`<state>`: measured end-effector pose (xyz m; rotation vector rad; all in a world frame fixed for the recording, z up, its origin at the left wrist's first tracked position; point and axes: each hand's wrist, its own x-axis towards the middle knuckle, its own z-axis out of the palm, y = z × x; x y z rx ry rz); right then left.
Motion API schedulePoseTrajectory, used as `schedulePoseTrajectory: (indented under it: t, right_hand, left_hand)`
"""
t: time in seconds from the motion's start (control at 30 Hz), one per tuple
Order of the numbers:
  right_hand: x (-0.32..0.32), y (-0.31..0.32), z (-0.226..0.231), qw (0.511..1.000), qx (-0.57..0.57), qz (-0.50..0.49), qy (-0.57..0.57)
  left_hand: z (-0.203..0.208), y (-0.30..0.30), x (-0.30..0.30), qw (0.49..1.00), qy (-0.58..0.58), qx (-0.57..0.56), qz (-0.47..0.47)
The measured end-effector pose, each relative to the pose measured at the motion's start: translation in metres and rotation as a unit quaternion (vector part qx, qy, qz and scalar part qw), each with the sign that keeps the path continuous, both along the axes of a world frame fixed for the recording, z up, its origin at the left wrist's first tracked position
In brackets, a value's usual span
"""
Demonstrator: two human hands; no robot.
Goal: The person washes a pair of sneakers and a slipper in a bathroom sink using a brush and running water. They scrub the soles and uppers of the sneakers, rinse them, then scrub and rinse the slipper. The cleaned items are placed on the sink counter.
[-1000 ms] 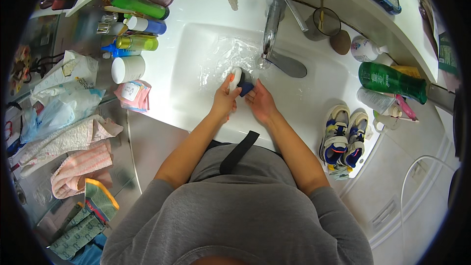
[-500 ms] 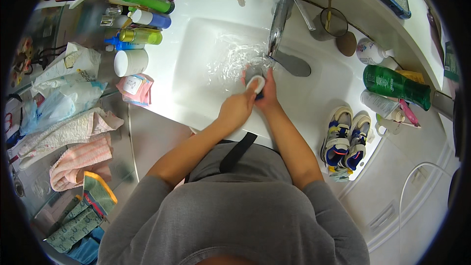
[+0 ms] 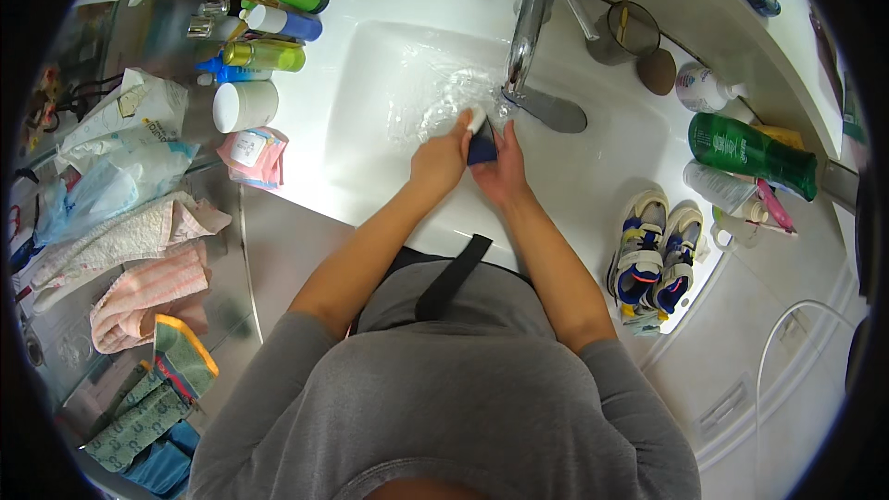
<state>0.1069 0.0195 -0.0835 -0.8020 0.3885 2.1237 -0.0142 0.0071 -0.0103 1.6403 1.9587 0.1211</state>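
Note:
Over the white sink (image 3: 370, 102), my left hand (image 3: 439, 163) is closed on a small white object (image 3: 478, 119), mostly hidden by its fingers; I cannot tell whether it is soap or a brush. My right hand (image 3: 503, 167) grips a small flat piece, dark blue and grey, that looks like a shoe insole (image 3: 482, 146). The white object touches the insole's edge or lies just beside it. Both hands are just below the spout of the chrome faucet (image 3: 530, 42), and rippling water lies in the basin.
Bottles and a white jar (image 3: 245, 106) line the sink's left side, with a pink packet (image 3: 254, 157) near them. A pair of small shoes (image 3: 651, 255) rests on the right rim. Behind them lies a green bottle (image 3: 750, 156). A cup with a toothbrush (image 3: 623, 32) stands beside the faucet.
My left hand has shifted up and left with the white object, uncovering more of the insole. The right hand stays near its place, its hold slightly turned. The water's ripples have shrunk.

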Motion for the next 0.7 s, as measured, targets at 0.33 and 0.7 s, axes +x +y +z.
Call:
schedulePoseTrajectory:
  t: [0.33, 0.7]
  right_hand:
    - [-0.007, 0.001, 0.010, 0.999, 0.011, -0.032, -0.024]
    - [0.012, 0.003, 0.005, 0.987, 0.125, 0.021, 0.099]
  left_hand:
    - [0.013, -0.002, 0.004, 0.998, 0.002, -0.056, 0.025]
    - [0.023, -0.031, 0.007, 0.998, -0.041, 0.020, -0.051]
